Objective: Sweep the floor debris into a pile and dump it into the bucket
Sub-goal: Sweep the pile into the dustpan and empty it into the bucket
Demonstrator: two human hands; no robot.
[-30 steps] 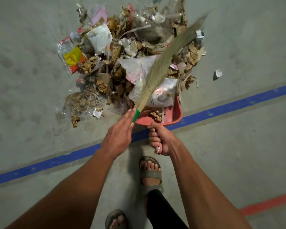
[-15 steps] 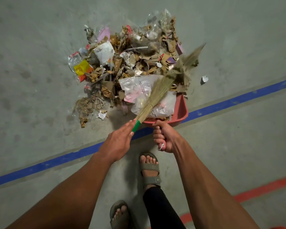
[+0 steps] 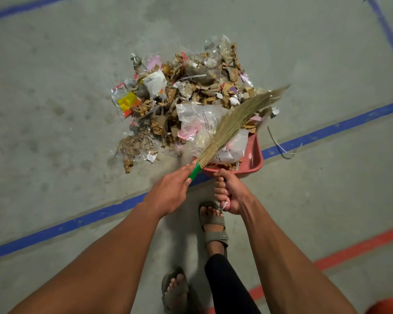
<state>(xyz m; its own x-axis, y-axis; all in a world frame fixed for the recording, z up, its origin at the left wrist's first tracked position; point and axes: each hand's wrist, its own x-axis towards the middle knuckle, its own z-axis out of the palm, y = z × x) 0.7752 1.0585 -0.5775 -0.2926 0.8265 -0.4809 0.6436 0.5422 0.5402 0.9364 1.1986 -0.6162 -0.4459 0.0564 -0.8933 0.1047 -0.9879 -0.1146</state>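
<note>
Debris pile (image 3: 186, 103) of torn cardboard, clear plastic bags and wrappers lies on the concrete floor (image 3: 55, 91), just beyond a blue line (image 3: 77, 223) painted across it. From the head camera, the left hand (image 3: 170, 191) grips the green-wrapped neck of a grass broom (image 3: 232, 125), whose bristles slant up and to the right over the near edge of the pile, their tips blurred. The right hand (image 3: 228, 193) is curled round the handle of a red dustpan (image 3: 254, 159), which sits at the pile's near right edge with a crumpled clear plastic bag (image 3: 204, 123) and some brown scraps inside it. A thin white strip (image 3: 279, 148) lies on the floor just right of the pan, crossing the blue line. Two sandalled feet (image 3: 213, 223) stand below the hands, and a red line (image 3: 359, 248) runs across the lower right. No bucket can be identified in the view.
</note>
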